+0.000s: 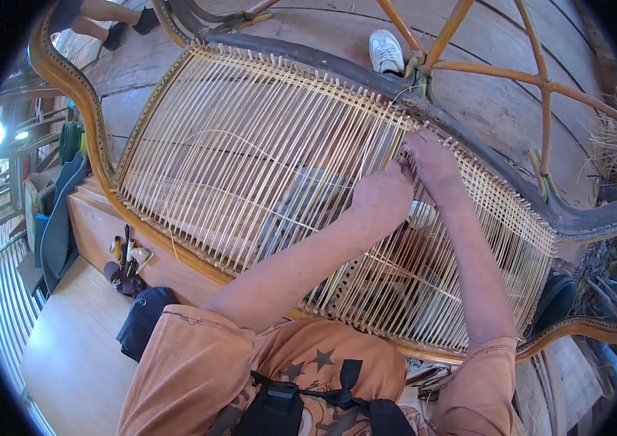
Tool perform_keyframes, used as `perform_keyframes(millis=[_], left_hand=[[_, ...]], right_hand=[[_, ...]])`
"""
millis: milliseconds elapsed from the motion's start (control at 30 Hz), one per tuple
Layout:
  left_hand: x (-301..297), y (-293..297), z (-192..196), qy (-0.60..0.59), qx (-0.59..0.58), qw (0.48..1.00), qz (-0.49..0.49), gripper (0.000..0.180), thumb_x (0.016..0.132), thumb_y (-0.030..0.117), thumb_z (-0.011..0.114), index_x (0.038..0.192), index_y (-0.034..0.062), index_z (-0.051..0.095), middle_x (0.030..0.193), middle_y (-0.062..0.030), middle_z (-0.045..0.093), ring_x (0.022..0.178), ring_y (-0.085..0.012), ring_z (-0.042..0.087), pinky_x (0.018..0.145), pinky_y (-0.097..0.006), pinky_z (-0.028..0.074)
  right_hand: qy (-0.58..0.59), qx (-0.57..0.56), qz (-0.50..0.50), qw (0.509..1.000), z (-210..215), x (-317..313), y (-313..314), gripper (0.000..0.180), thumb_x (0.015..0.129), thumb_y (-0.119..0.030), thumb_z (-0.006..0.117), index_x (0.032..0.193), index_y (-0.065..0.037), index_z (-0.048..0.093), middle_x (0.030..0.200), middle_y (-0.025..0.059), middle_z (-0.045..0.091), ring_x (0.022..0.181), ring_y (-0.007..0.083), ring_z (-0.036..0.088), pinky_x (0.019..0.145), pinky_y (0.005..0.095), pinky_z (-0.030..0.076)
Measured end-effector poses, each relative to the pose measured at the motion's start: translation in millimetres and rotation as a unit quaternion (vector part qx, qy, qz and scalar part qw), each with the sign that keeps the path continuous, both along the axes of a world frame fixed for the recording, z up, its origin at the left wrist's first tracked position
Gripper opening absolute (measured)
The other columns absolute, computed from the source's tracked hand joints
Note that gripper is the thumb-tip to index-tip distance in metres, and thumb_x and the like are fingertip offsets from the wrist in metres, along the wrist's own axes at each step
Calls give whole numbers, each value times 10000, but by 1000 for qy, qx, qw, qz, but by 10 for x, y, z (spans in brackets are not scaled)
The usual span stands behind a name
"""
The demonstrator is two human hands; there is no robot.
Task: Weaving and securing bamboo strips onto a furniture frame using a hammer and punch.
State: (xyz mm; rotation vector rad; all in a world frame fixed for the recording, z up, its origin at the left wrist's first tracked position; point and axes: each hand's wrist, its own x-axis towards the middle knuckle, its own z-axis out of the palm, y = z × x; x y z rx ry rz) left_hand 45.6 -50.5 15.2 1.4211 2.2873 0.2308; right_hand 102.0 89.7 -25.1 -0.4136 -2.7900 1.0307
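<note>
A large curved wooden chair frame [94,109] lies across in front of me, strung with many pale cane strands [199,156]. Close to the far rail, my left hand [388,192] is closed at the strands, its fingertips pinching thin cane. Just right of it, my right hand [432,161] bends over the same spot, fingers closed on the cane at the edge of the weave. Tighter crosswise weaving [501,192] runs along the far edge to the right. The fingertips of both hands are partly hidden, and a loose strand curves across the left half.
Small tools [128,251] and a dark cap [147,318] lie by the wooden bench [79,312] at left. Beyond the frame are a white shoe [385,52], a bamboo-like pole structure [545,85] and another person's legs [109,12]. Cut straw-like scraps [614,142] lie far right.
</note>
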Motion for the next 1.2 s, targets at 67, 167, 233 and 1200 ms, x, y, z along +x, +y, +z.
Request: perform_keyframes(millis=[67, 167, 233, 1200], left_hand=[[-5, -12, -36, 7, -8, 1000, 2, 199, 795, 65, 507, 954, -36, 573, 891, -168, 584, 720, -286, 655, 584, -364, 536], [2, 12, -36, -9, 9, 1000, 8, 194, 795, 63, 506, 951, -30, 575, 896, -167, 585, 717, -289, 654, 583, -372, 535], [9, 21, -5, -8, 5, 1000, 8, 196, 795, 64, 507, 953, -29, 577, 904, -170, 585, 724, -293, 654, 594, -375, 536], [121, -1528, 1137, -223, -79, 971, -44, 175, 767, 88, 558, 914, -6, 556, 812, -116, 608, 708, -241, 665, 536, -323, 537]], right_hand=[[-16, 17, 58, 998, -3, -38, 46, 131, 842, -81, 486, 950, -78, 560, 966, 141, 569, 911, 325, 583, 730, 372, 490], [-16, 15, 7, 1000, -81, -36, 25, 110, 859, -143, 513, 935, -92, 574, 927, 135, 573, 855, 338, 591, 704, 389, 493], [-29, 35, -25, 999, -142, -36, -22, 117, 868, -173, 523, 936, -99, 583, 903, 132, 576, 834, 341, 594, 697, 395, 494], [-167, -3, -365, 916, 170, -254, -496, 255, 861, -265, 575, 840, -18, 634, 813, 182, 643, 750, 332, 617, 710, 410, 468]])
